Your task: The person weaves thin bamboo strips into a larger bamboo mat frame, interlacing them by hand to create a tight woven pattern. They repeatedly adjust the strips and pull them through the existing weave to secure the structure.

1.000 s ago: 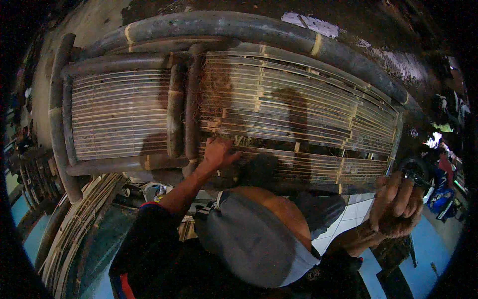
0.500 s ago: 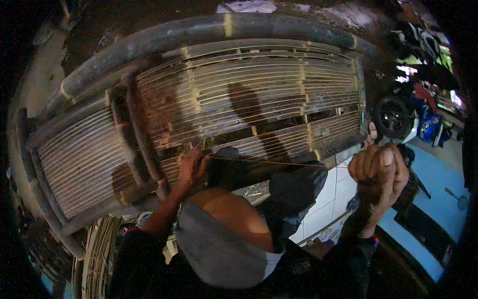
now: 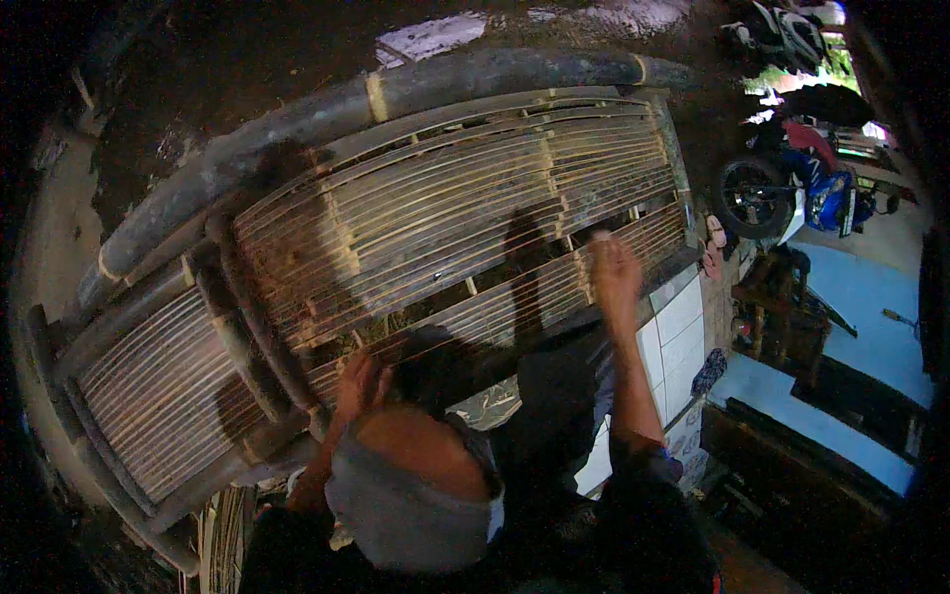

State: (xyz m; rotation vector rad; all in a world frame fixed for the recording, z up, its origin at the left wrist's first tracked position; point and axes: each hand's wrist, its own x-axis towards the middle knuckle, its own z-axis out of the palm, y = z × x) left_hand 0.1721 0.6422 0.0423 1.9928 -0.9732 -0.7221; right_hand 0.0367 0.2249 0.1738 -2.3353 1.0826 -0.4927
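Observation:
A long bamboo frame (image 3: 505,67) of thick dark poles lies across the view, fitted with rows of thin pale slats (image 3: 445,198). My left hand (image 3: 362,384) is at the slats' near edge, fingers curled; what they grip is hidden. Over the slats' right part is my right hand (image 3: 616,272), fingertips drawn together. Anything between them is too small to make out. Darker cross gaps run through the slats near both hands. Below my left hand shows a rounded bare knee (image 3: 426,445) edged with grey cloth.
A narrower slatted panel (image 3: 163,361) adjoins at the left, beyond two dark poles. Bamboo strips (image 3: 223,530) stand at lower left. White tiles (image 3: 673,342) lie on the right, with pink sandals (image 3: 713,247) beyond. A blue motorbike (image 3: 823,198) stands at upper right.
My right hand has moved from a raised fist at the right, inward and farther over the slats. The thin strand stretched between my hands no longer shows. My left hand remains near the slats' edge.

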